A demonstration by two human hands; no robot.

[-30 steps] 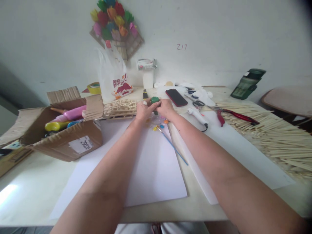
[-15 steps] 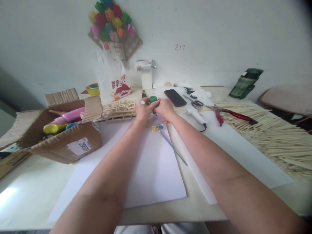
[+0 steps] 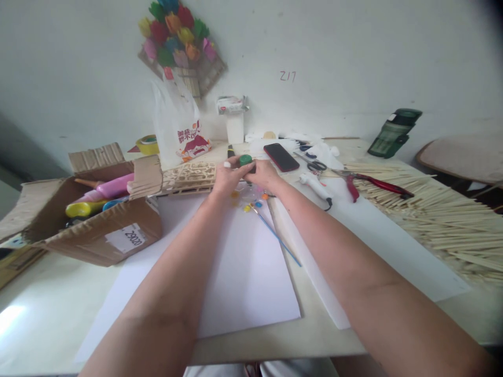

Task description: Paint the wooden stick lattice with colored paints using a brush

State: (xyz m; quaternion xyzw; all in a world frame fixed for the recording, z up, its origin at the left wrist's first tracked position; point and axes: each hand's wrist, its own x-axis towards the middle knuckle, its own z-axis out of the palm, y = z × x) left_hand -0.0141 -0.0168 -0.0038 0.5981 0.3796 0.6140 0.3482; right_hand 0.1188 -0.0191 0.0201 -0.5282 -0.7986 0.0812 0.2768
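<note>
A small container with a green lid is held between both hands at the far edge of the white paper. My left hand has its fingers closed round the container's left and near side. From the right, my right hand closes on the same container; its fingertips are partly hidden. Just below the hands is a clear palette with yellow, blue and orange paint. A blue paintbrush lies with its tip by the palette.
An open cardboard box with paint bottles stands left, beside a wooden lattice. Toward the right are a phone, scissors, a white glue gun, red-handled pliers and many wooden sticks.
The view has shifted slightly, so most things appear a little further left. Both hands still hold the green-lidded container, and my left hand's fingers have moved slightly round it.
</note>
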